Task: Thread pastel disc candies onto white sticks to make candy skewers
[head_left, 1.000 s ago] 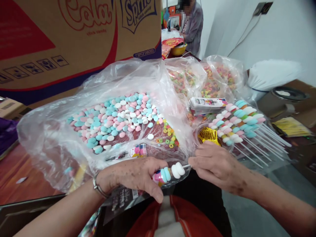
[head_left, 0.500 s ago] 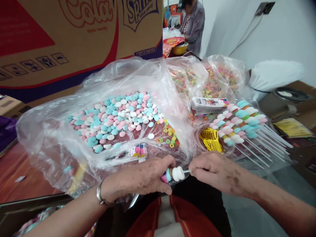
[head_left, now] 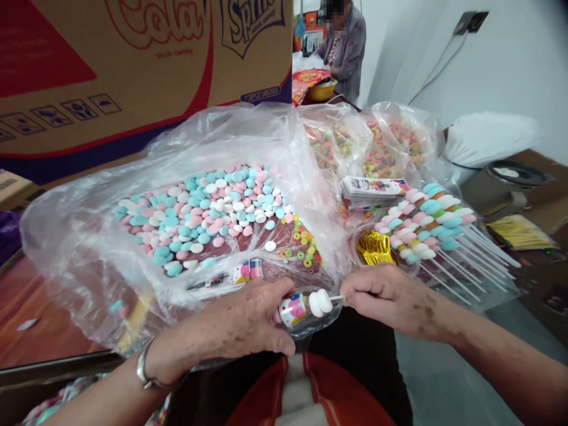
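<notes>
- Reddish-brown tabletop (head_left: 31, 331) is seen at the near left, and a white wall (head_left: 510, 65) closes the room at the far right.
- Nearest the camera, the left hand (head_left: 231, 325) is closed around a small printed wrapper (head_left: 293, 309), into which the candy end of a skewer is being held.
- Just right of that grip, two white candies (head_left: 320, 302) are seen at the wrapper's mouth.
- The thin stick (head_left: 337, 297) is pinched between the fingers of the right hand (head_left: 390, 296), so both grips are clenched on the same candy skewer.
- Directly beyond the left grip, a large clear plastic bag (head_left: 89, 236) is spread open, with pink, blue and white candies (head_left: 208, 207) lying on it and a patch of small coloured rings (head_left: 304, 248) beside them.
- Just beyond the right grip, a gold foil bundle (head_left: 375, 248) is seen, and finished skewers (head_left: 426, 222) are piled past it.
- Farther back, bags of coloured rings (head_left: 377, 148) are stood.
- Behind the left grip, a cardboard box (head_left: 133, 71) rises; another person (head_left: 344, 41) is seen in the far background.
</notes>
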`<state>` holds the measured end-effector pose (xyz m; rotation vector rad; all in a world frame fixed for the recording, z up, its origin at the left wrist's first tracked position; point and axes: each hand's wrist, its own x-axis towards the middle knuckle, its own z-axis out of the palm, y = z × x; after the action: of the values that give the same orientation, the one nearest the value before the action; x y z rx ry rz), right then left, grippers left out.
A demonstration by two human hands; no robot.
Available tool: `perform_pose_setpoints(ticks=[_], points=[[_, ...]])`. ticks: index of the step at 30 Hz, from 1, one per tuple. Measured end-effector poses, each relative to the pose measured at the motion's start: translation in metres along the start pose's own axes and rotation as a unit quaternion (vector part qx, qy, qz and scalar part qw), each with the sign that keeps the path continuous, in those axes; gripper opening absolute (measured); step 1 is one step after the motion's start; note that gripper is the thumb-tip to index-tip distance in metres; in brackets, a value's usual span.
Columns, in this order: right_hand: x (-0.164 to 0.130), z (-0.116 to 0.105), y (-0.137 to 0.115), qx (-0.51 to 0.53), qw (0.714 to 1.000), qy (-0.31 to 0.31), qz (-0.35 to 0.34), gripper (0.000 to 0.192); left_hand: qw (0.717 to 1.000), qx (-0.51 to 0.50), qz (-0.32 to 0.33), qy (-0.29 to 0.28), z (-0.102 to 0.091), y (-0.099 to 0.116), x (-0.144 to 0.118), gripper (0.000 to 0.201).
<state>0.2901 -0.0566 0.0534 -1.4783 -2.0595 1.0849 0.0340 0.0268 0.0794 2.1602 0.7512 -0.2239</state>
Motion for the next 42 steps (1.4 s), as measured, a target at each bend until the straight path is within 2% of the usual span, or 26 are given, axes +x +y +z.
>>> perform_pose_setpoints(ticks=[2,5,9,12,14,17,20,22,25,28,33,39,42], points=[[0.001,0.0,0.001,0.006,1.0,-0.018,-0.001,0.024,0.999,0.023,-0.027,-0.038,0.0,0.001,-0.001,0.038],[0.002,-0.001,0.0,-0.06,0.994,0.009,-0.091,0.025,0.994,-0.005,-0.039,-0.1,0.0,0.0,0.001,0.037],[0.004,0.0,-0.001,-0.196,0.947,0.08,-0.241,0.025,0.986,-0.129,-0.044,-0.101,0.003,-0.005,0.008,0.038],[0.007,0.01,-0.001,-0.253,0.914,0.095,-0.302,0.023,0.971,-0.188,-0.087,-0.12,0.009,-0.004,0.014,0.035],[0.009,0.017,-0.001,-0.261,0.911,0.102,-0.304,0.023,0.965,-0.2,-0.097,-0.138,0.012,-0.001,0.018,0.032],[0.012,0.02,0.0,-0.242,0.925,0.095,-0.279,0.023,0.972,-0.189,-0.053,-0.128,0.014,0.005,0.023,0.03],[0.012,0.01,0.001,-0.22,0.934,0.075,-0.272,0.025,0.981,-0.146,-0.035,-0.12,0.011,0.007,0.024,0.033],[0.012,0.002,0.001,-0.228,0.93,0.076,-0.279,0.026,0.974,-0.151,-0.057,-0.159,0.008,0.007,0.023,0.037],[0.013,-0.002,-0.001,-0.263,0.911,0.089,-0.304,0.024,0.937,-0.245,-0.103,-0.228,0.008,0.003,0.024,0.047],[0.015,0.002,-0.003,-0.274,0.894,0.103,-0.338,0.023,0.894,-0.346,-0.132,-0.252,0.018,-0.005,0.028,0.056],[0.018,0.001,-0.002,-0.282,0.883,0.109,-0.358,0.023,0.844,-0.389,-0.163,-0.333,0.033,-0.017,0.034,0.064],[0.018,-0.006,-0.004,-0.3,0.877,0.108,-0.36,0.024,0.836,-0.414,-0.166,-0.319,0.034,-0.019,0.032,0.059],[0.017,-0.001,-0.005,-0.3,0.88,0.098,-0.354,0.023,0.846,-0.426,-0.154,-0.282,0.033,-0.019,0.031,0.055]])
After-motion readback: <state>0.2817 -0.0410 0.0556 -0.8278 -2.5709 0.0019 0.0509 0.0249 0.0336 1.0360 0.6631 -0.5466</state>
